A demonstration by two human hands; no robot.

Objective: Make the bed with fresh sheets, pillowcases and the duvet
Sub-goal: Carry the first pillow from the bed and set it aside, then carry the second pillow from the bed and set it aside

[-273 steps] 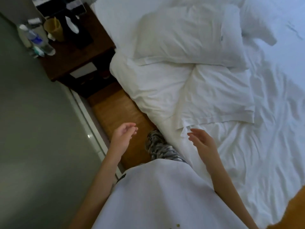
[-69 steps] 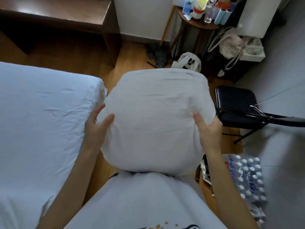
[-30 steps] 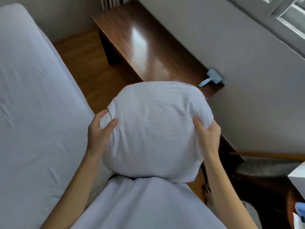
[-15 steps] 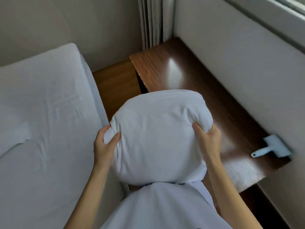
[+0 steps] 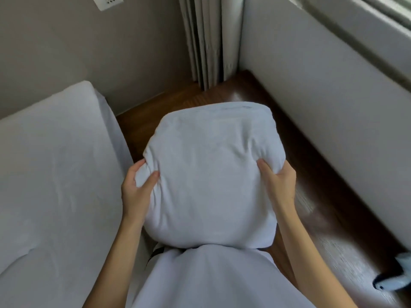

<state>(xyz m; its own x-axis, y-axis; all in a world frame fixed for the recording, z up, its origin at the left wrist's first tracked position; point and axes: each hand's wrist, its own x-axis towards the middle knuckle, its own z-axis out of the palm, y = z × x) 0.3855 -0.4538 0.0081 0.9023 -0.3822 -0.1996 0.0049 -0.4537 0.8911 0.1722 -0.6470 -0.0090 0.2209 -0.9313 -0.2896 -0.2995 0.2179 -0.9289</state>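
Left hand [image 5: 135, 192] grips the left edge of the white pillow [image 5: 211, 174]: the thumb lies on the upper face, pinching a fold of fabric, and the remaining fingers curl around the edge and pass beneath, out of sight. Right hand [image 5: 278, 185] grips the right edge of the pillow in the same manner, with the thumb pressed into the top face and the fingers wrapped around the side. Both hands are closed on the pillow; neither holds anything else.

Pillow position: between the two hands, held clear of the bed and in front of the person's white shirt [image 5: 213, 278], whose upper edge overlaps the pillow's near edge. The pillow's near portion is creased where each thumb presses in; the far edge is squared and shows a seam line.

Relative to the pillow:
- Left of it: the bed [image 5: 55, 178], covered in a white sheet, with its corner just beside the left hand.
- Beyond and right of it: a dark wooden worktop [image 5: 315, 192], running along the white wall [image 5: 322, 96] under the window ledge. Whether the pillow touches the worktop cannot be determined.
- Beyond it, at the room corner: a gathered pale curtain [image 5: 206, 41].
- Far left and above it: a wall socket [image 5: 106, 2] on the grey wall.
- Lower right of it: a pale blue brush [image 5: 398, 276], blurred, on the worktop.
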